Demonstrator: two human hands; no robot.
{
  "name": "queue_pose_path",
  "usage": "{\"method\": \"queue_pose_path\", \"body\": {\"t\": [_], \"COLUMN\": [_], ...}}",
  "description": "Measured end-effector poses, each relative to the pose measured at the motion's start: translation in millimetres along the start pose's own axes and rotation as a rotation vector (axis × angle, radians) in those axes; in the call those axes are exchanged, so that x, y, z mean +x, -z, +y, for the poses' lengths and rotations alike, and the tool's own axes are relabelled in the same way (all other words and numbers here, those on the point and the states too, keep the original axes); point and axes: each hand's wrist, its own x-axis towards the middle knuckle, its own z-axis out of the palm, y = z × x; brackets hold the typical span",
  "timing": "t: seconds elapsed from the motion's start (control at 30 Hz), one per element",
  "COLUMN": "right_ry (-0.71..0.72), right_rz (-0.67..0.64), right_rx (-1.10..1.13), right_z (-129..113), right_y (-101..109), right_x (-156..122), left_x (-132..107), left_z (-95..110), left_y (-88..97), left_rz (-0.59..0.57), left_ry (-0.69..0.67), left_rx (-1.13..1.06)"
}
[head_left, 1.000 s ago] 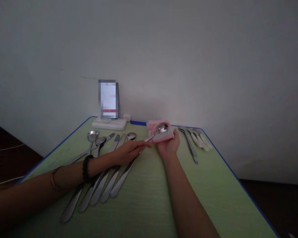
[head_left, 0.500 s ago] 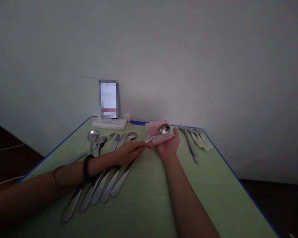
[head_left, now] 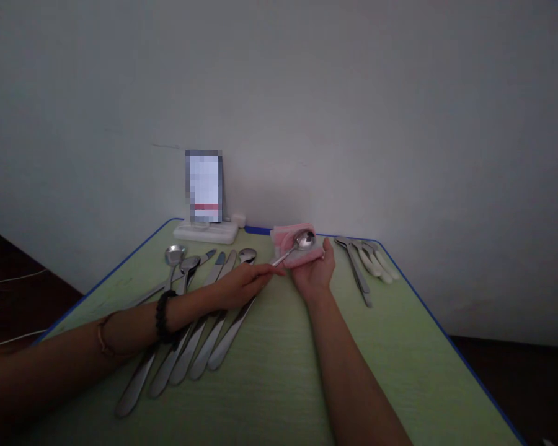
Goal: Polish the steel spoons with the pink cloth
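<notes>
Green, blue-edged counter [head_left: 274, 378] set against pale wall [head_left: 307, 93], dimly lit | spoon [head_left: 305, 240] held by handle in left grip [head_left: 248, 285], bowl over pink cloth [head_left: 279, 238] | cloth held in cupped right grip [head_left: 315, 274] | cutlery [head_left: 186, 365] laid on both sides | phone [head_left: 205, 186] propped on white stand [head_left: 205, 233]

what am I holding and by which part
Your left grip has the shiny metal spoon by its handle; your right grip supports the folded pink-and-white cloth from beneath.
</notes>
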Motion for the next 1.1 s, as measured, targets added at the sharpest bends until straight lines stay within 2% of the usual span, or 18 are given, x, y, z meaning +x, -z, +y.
{"method": "queue_pose_path", "body": {"t": [0.17,0.37,0.5,0.7,0.83,1.03,1.1], "right_ry": [-0.026,-0.120,-0.099,-0.038,-0.044,-0.105,-0.077], "right_rz": [-0.100,-0.025,0.016,-0.034,-0.006,0.008,0.006], "right_rx": [-0.068,-0.161,-0.141,-0.138,-0.165,-0.222,-0.205], "right_z": [0.8,8.0,9.6,9.4,9.2,11.3,11.7], "right_y": [-0.6,-3.9,-3.5,0.1,0.4,2.4,2.9], "right_x": [-1.9,-4.2,-3.1,-0.4,-0.7,0.2,2.1], "left_x": [0.8,0.9,0.8,0.2,0.2,0.7,0.9], "left_z": [1.1,1.6,-1.1,-6.1,-7.0,-0.4,0.2], "left_y": [-0.2,-1.9,-2.7,-4.6,-5.2,-1.7,-1.0], "left_rz": [0.028,0.003,-0.015,-0.014,-0.020,0.022,0.028], "left_ry": [-0.013,-0.008,0.000,0.034,0.019,-0.030,-0.039], "left_rx": [0.028,0.031,0.017,-0.014,-0.031,0.112,0.156]}}
